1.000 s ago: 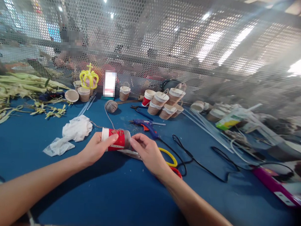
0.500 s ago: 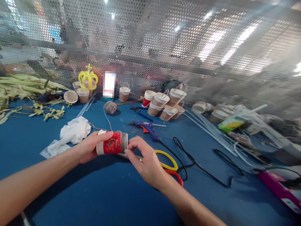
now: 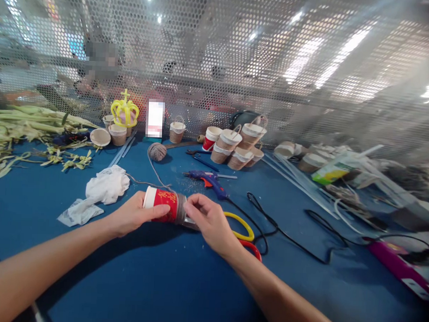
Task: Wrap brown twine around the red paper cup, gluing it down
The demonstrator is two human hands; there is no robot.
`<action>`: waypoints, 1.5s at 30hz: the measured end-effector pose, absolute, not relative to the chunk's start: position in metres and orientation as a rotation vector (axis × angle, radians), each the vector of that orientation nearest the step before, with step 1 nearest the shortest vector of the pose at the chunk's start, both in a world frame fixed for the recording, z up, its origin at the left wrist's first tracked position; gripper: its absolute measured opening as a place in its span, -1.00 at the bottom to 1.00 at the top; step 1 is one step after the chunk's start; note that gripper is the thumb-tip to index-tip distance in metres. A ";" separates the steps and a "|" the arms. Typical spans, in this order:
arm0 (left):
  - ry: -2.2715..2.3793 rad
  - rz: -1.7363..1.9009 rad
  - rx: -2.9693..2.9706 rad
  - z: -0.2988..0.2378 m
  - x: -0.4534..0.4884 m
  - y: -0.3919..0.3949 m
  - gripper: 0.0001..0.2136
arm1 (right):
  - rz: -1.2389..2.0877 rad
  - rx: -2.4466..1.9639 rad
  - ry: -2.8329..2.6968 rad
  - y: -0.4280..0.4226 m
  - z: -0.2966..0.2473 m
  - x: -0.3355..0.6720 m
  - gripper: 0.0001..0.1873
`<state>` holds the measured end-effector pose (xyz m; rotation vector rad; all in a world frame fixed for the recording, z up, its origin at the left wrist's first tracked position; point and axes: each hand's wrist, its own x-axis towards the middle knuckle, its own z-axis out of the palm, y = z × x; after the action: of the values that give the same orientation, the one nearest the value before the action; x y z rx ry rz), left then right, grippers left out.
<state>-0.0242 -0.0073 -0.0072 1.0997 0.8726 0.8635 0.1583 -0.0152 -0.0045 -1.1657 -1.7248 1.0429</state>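
A red and white paper cup [image 3: 163, 210] with gold lettering lies on its side in the air, its white rim towards the left. My left hand [image 3: 137, 214] is wrapped around it, the thumb across the red band. Grey yarn [image 3: 181, 209] is wound in turns about the cup's base end. At that end my right hand [image 3: 207, 219] is closed, finger and thumb at the base edge; the fingertips are partly hidden. From the cup a strand runs back to a yarn ball [image 3: 157, 152]. Scissors with yellow and red handles [image 3: 245, 228] lie beneath the right hand, blades partly covered.
A blue glue gun [image 3: 208, 180] lies beyond the hands, its black cord trailing right. Several twine-wrapped cups [image 3: 240, 158] stand by the mesh screen. Crumpled white tissue [image 3: 108, 185] lies left, a yellow crown [image 3: 124, 112] behind it, a purple power strip [image 3: 397, 266] at right.
The cup has turned about its length, bringing different gold lettering into view, and has shifted slightly right. My left thumb has slid down across the red band. My right hand stays at the base end.
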 end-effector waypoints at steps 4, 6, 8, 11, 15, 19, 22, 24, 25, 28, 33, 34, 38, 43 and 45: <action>0.842 0.815 0.874 -0.004 -0.024 -0.004 -0.77 | 0.943 -1.147 -1.799 -0.017 -0.007 0.156 -0.83; 0.848 0.852 0.822 -0.004 -0.023 -0.003 -0.77 | 0.849 -1.137 -1.887 -0.017 -0.008 0.155 -0.82; 0.867 0.896 0.841 -0.005 -0.022 -0.004 -0.78 | 0.722 -1.135 -1.923 -0.017 -0.009 0.156 -0.85; 0.893 0.922 0.935 -0.006 -0.021 -0.008 -0.80 | 0.515 -1.080 -1.897 -0.016 -0.006 0.158 -0.96; 0.914 0.887 1.080 -0.007 -0.021 -0.011 -0.81 | 0.493 -0.956 -2.030 -0.017 0.001 0.160 -0.78; 0.962 0.876 1.190 -0.007 -0.021 -0.012 -0.80 | 0.600 -0.923 -2.123 -0.021 0.007 0.155 -0.69; 0.976 0.887 1.217 -0.007 -0.020 -0.012 -0.80 | 0.709 -0.905 -2.153 -0.022 0.012 0.151 -0.65; 0.973 0.881 1.228 -0.007 -0.019 -0.011 -0.80 | 0.804 -0.892 -2.161 -0.019 0.015 0.149 -0.63; 0.971 0.879 1.229 -0.008 -0.019 -0.011 -0.80 | 0.857 -0.888 -2.160 -0.017 0.016 0.148 -0.61; 0.982 0.895 1.196 -0.011 -0.019 -0.009 -0.80 | 0.974 -0.890 -2.150 -0.009 0.022 0.146 -0.59; 1.003 0.925 1.029 -0.013 -0.020 -0.007 -0.79 | 0.927 -1.053 -2.001 0.013 0.036 0.154 -0.67; 1.018 0.925 0.997 -0.012 -0.020 -0.007 -0.79 | 0.876 -1.107 -1.950 0.017 0.038 0.159 -0.72; 1.081 0.926 0.921 -0.006 -0.019 -0.007 -0.81 | 0.452 -1.337 -1.739 0.038 0.039 0.191 -0.81; 1.098 0.906 0.893 -0.001 -0.021 -0.005 -0.84 | 0.190 -1.664 -1.704 0.061 0.023 0.225 -0.74; 1.110 0.909 0.881 -0.001 -0.022 -0.003 -0.84 | 0.171 -1.769 -1.754 0.067 0.014 0.230 -0.71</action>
<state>-0.0224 -0.0031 -0.0013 0.8812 1.1105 0.9090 0.2298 0.0668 0.0135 -1.7686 -1.7538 0.1710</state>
